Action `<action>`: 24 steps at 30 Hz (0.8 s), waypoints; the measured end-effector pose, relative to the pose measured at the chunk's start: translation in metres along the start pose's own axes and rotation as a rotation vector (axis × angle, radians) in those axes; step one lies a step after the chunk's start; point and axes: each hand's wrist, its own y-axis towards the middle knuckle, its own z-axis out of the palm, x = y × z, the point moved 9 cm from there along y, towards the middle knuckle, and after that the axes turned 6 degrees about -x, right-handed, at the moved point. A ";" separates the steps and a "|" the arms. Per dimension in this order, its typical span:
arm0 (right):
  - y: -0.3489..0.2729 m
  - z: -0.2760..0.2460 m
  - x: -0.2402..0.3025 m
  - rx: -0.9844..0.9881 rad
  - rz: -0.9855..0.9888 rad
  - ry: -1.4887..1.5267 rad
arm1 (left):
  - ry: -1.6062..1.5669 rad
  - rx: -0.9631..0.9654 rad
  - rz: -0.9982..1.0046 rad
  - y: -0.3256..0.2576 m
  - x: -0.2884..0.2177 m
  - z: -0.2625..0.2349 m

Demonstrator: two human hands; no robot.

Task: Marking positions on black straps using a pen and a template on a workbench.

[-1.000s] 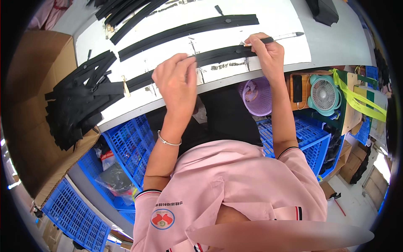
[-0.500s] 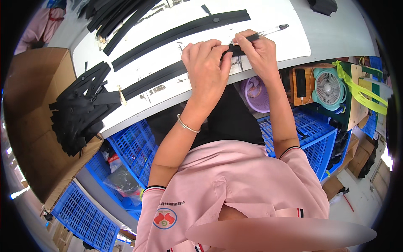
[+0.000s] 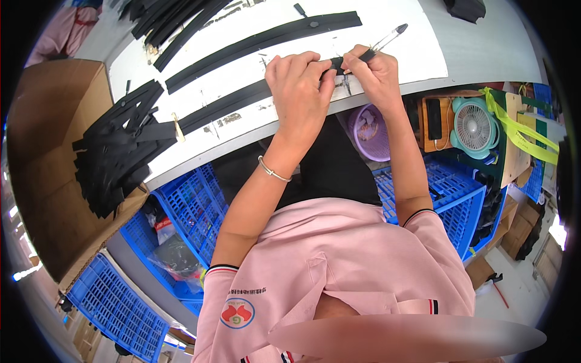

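Note:
A long black fabric strip [image 3: 233, 104] lies along the near edge of the white work board [image 3: 411, 57]. My left hand [image 3: 301, 91] rests on it near its right end, thumb and fingers closed on the strip. Just to the right, my right hand [image 3: 376, 75] is closed around a clear-barrelled pen [image 3: 387, 39], whose dark end points up and to the right. The right fingertips meet the strip's end beside my left thumb. The pen's other end is hidden by the fingers. Another black strip [image 3: 260, 48] lies farther back, parallel to this one.
A heap of black strips [image 3: 118, 148] hangs over the cardboard box [image 3: 45, 163] at the left. More strips [image 3: 175, 21] lie at the back. Below the table are blue crates [image 3: 193, 209], a purple basket [image 3: 370, 134] and a teal fan [image 3: 475, 126].
The pen is tilted more steeply upward, and my right fingertips have shifted slightly along the strip's end. My left hand keeps its grip on the strip.

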 end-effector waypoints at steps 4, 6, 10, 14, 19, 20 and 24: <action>0.001 0.009 0.006 0.025 -0.092 -0.080 | 0.043 -0.014 0.006 0.001 0.003 -0.005; 0.001 0.012 -0.001 0.054 -0.063 -0.129 | 0.064 -0.011 0.002 -0.001 0.003 -0.009; -0.005 -0.017 -0.026 -0.024 0.169 0.180 | 0.060 0.088 -0.013 -0.007 -0.011 -0.022; -0.008 -0.037 -0.034 -0.260 0.120 0.283 | 0.160 0.169 -0.014 -0.018 0.005 -0.035; -0.009 -0.034 -0.021 -0.393 0.097 0.288 | 0.133 0.206 0.105 0.024 0.044 -0.008; -0.007 -0.033 -0.025 -0.385 0.123 0.285 | 0.117 0.206 0.120 0.039 0.052 -0.007; -0.006 -0.032 -0.036 -0.324 0.141 0.286 | 0.049 0.123 0.038 0.042 0.058 -0.043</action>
